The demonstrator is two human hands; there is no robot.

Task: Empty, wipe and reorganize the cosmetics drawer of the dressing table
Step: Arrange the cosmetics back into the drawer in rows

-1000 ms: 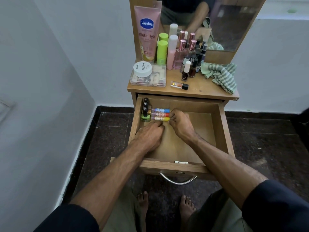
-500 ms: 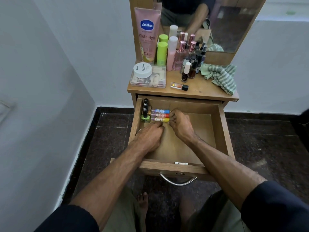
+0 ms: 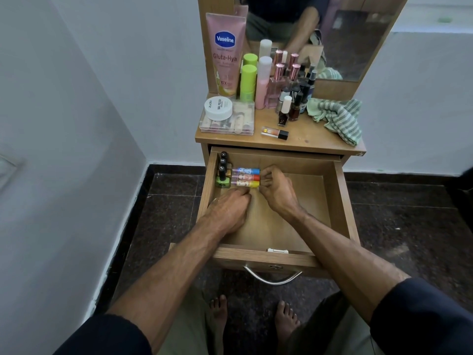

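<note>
The wooden drawer (image 3: 343, 201) of the dressing table stands pulled out. At its back left, three small tubes (image 3: 244, 177) with blue, red and yellow caps lie side by side. Beside them, a row of dark-capped nail polish bottles (image 3: 222, 170) stands along the left wall. My left hand (image 3: 227, 211) lies palm down on the drawer floor, fingertips just under the yellow-capped tube. My right hand (image 3: 277, 193) has its fingers curled, with the tips against the cap ends of the tubes. The rest of the drawer floor is bare wood.
On the tabletop stand a pink Vaseline tube (image 3: 225, 55), green and pink bottles, perfume and nail polish bottles (image 3: 286, 88). There is also a clear box (image 3: 227, 121) with a white jar (image 3: 218, 108) on it, a lying gloss tube (image 3: 275, 132) and a green striped cloth (image 3: 337, 119). A white wall is close on the left.
</note>
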